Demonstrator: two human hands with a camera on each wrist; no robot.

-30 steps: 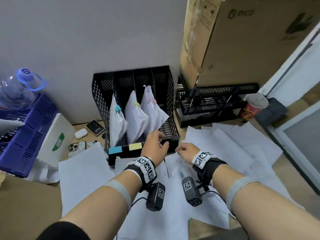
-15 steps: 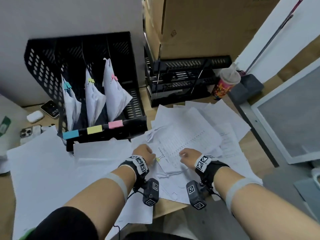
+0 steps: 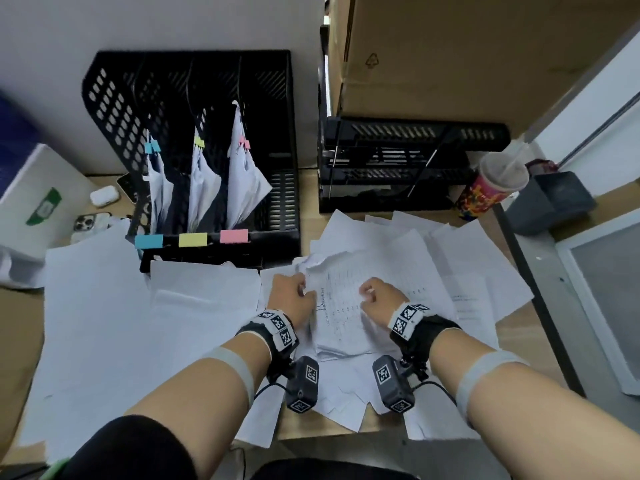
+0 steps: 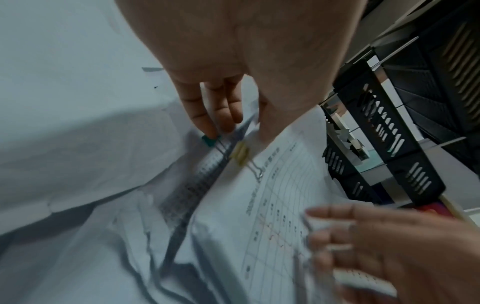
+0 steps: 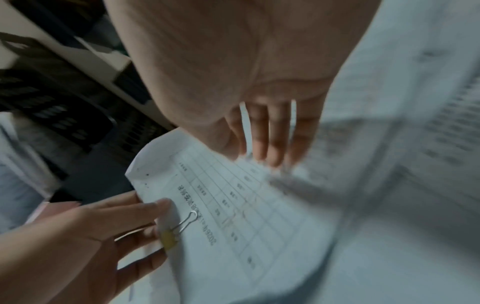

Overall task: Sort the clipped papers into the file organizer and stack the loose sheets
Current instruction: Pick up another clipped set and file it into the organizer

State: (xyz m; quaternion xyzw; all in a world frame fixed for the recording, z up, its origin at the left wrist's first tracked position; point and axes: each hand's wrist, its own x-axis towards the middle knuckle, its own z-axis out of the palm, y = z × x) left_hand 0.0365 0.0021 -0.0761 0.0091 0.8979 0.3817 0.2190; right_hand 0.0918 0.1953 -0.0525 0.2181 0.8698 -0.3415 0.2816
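Note:
A printed bundle [image 3: 346, 306] with a yellow binder clip [image 4: 241, 156] lies on the paper pile in front of me. My left hand [image 3: 291, 292] pinches its left edge beside the clip [image 5: 170, 239], thumb on top. A teal clip [image 4: 209, 140] peeks out under those fingers. My right hand [image 3: 377, 296] curls over the bundle's right side, fingers down on the printed table [image 5: 270, 139]. Behind stands the black mesh file organizer [image 3: 280, 133] with blue, yellow and pink labels. Three clipped bundles stand in its slots: blue clip [image 3: 152, 147], yellow [image 3: 199, 143], pink [image 3: 244, 143].
Loose sheets cover the desk left [image 3: 104, 306] and right [image 3: 467, 271]. A black letter tray [image 3: 398, 161] sits under a cardboard box [image 3: 450, 57], with a lidded cup [image 3: 491, 188] beside it. An earbuds case [image 3: 104, 195], phones and a white box [image 3: 41, 202] lie left. The desk edge [image 3: 540, 323] runs along the right.
My left hand came back from the organizer's front to the paper pile. Both hands now hold the yellow-clipped printed bundle, which has drawn a little nearer to me.

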